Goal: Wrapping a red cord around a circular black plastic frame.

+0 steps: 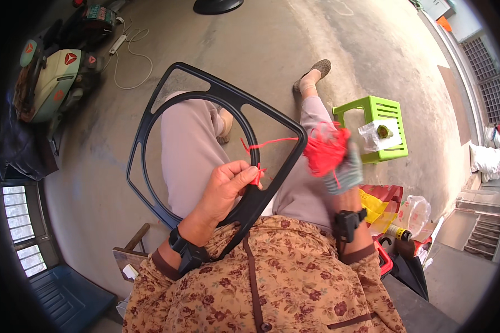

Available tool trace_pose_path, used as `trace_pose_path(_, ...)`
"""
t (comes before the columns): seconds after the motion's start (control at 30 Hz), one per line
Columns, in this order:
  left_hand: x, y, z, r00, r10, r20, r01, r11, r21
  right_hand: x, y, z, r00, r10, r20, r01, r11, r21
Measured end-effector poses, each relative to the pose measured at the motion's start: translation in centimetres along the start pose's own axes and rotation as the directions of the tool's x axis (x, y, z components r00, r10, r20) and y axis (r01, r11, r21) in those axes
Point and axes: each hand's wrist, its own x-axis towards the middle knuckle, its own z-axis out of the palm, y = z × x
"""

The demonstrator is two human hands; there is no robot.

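Observation:
A black plastic frame [265, 201], four-sided outside with a round ring inside, lies tilted across my lap. Its ring carries a short red wrapping [256, 176] on the right side, which my left hand [216, 194] pinches between thumb and fingers. From the ring, a strand of red cord [272, 142] runs right towards the frame's outer bar. Beyond that bar, my right hand [347, 173], in a grey glove, holds a loose bundle of red cord [323, 149]. Motion blurs this hand and the bundle, and most of its fingers are hidden.
A green plastic stool [372, 105] stands ahead on the right, bearing a clear bag with a small roundish item. Beside my right arm are yellow and red packaging [380, 205] and a clear plastic container [415, 215]. A scooter [55, 83] and white power strip [117, 44] are far left.

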Motion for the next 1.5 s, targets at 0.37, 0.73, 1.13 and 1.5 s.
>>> trace_pose_path(0.37,0.6,-0.3,-0.2,0.999,0.033,-0.014,-0.034,0.999,-0.039,-7.4,-12.9,-3.4,0.859,-0.097,0.502,0.031,0.990,0.137)
trace_pose_path(0.73,0.7,-0.4,0.0,0.998,0.042,-0.048,-0.045,0.996,-0.073,-9.4,-15.8,-12.0,0.988,-0.107,0.108,0.116,0.990,-0.084)
trace_pose_path(1.13,1.0,-0.4,1.0,0.992,-0.083,0.098,0.094,0.989,-0.110,0.5,0.9,2.6,0.915,-0.308,0.262,0.303,0.092,-0.949)
trace_pose_path(1.5,1.1,-2.0,0.9,0.990,-0.072,0.124,0.101,0.963,-0.249,-0.4,7.3,6.2,0.697,0.669,0.260,-0.670,0.736,-0.095)
